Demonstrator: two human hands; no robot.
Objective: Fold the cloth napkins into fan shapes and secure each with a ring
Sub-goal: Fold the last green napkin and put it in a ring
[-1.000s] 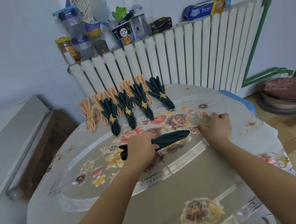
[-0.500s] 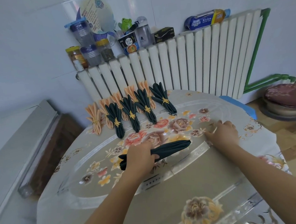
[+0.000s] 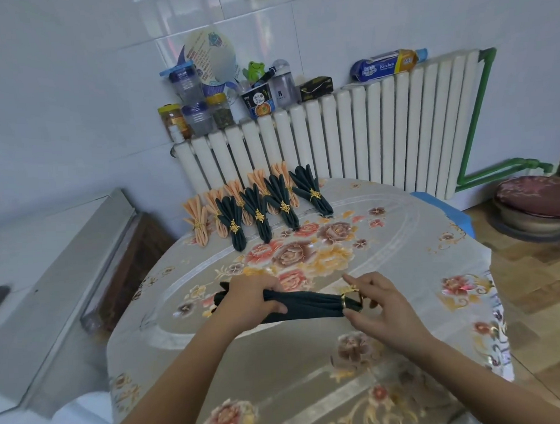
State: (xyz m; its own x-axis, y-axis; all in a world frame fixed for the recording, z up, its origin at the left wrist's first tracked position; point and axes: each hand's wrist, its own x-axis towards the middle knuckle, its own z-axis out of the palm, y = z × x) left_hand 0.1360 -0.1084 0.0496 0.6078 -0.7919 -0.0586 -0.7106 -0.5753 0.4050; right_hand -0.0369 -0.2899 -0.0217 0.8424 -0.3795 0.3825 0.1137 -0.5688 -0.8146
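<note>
Toward the far left edge of the table (image 3: 403, 237), a row of finished napkins lies fanned against the radiator (image 3: 365, 136): orange napkins (image 3: 197, 221) behind and dark green napkins (image 3: 232, 222) in front, each cinched at its middle by a gold ring (image 3: 234, 227). On top of the radiator, toward its left end, stand jars (image 3: 199, 117), a noodle cup (image 3: 259, 102) and a small green frog figure (image 3: 255, 71), with a blue and yellow packet (image 3: 386, 66) lying farther right. Nearer the person, about the middle of the flowered tablecloth (image 3: 306, 252), the left hand (image 3: 252, 299) is curled around the left part of a pleated dark green napkin (image 3: 306, 305), gripping the folds together; a short tuft of cloth sticks out past the hand on its left side. This napkin runs straight across toward the right. At its right end, the right hand (image 3: 377, 299) pinches a gold napkin ring (image 3: 350, 297) between thumb and fingers, the other fingers loosely spread, and the ring sits around the tip of the bundle. Beyond the table's right edge, a round cushioned stool (image 3: 537, 198) stands on the wooden floor.
</note>
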